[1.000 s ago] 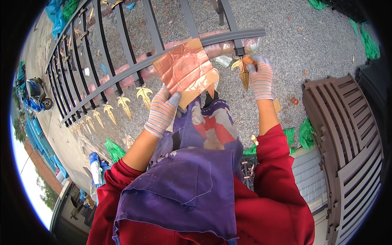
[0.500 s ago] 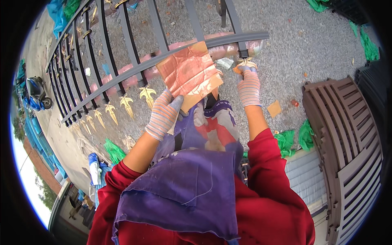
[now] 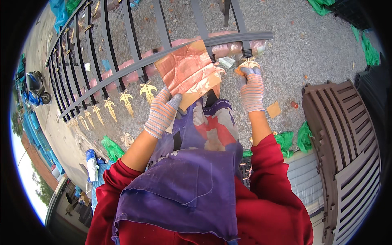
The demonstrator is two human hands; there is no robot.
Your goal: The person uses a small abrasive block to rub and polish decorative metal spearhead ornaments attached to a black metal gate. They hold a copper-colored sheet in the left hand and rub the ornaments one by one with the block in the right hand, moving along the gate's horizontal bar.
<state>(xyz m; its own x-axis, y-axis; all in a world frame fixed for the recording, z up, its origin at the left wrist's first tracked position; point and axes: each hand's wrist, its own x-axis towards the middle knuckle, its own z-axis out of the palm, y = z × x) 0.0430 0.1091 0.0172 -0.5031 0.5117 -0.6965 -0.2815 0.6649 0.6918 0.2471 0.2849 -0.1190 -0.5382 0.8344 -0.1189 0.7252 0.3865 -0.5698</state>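
Note:
My left hand (image 3: 163, 114), in a striped glove, is closed on the edge of a creased, coppery square sheet (image 3: 188, 69) with a tan border. The sheet covers part of the dark metal fence panel (image 3: 159, 53) behind it. My right hand (image 3: 252, 92), gloved alike, is closed with its fingertips on a gold spearhead finial (image 3: 250, 63) at the panel's right end. A small orange piece (image 3: 239, 71) shows at the thumb and fingertips. The finial's point is hidden behind the hand. More gold finials (image 3: 126, 104) line the panel's near edge to the left.
Brown slatted panels (image 3: 339, 134) are stacked at the right. A tan square (image 3: 274, 109) lies on the gravelly ground beside my right forearm, near green plastic wrapping (image 3: 304, 136). Pink wrapped padding (image 3: 228, 50) runs under the fence. A scooter (image 3: 37, 89) stands far left.
The view has shifted slightly, so the fence sits a little further right. My right hand is slightly lower against the finial, its fingertips still there. The left hand keeps hold of the sheet.

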